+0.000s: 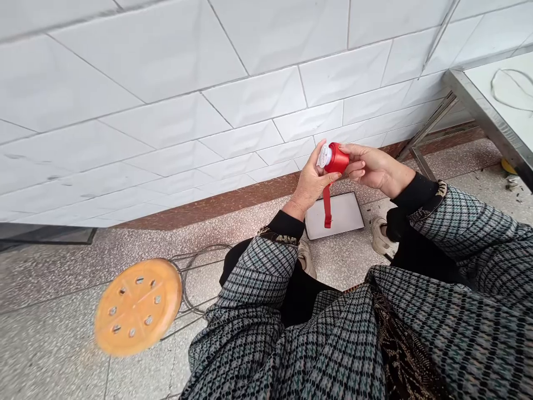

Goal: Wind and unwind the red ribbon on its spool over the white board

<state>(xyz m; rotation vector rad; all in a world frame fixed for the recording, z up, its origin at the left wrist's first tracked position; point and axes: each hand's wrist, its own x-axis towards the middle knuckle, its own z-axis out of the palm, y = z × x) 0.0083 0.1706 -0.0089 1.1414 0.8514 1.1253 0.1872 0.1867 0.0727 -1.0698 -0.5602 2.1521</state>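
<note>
One ribbon roll (339, 159) partly behind left hand (311, 179)

The left hand (307, 186) and right hand (377, 171) hold a roll of red ribbon (338, 159) between them, its white end facing left. A loose tail (327, 206) hangs above a shallow white tray (348, 214) on the floor (341, 264). An orange stool (135, 306) stands left; a metal-framed table (478, 83), right, bears a pale cord (492, 86).

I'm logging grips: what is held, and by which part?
A ribbon roll: the left hand holds its white end, the right hand its red side.
</note>
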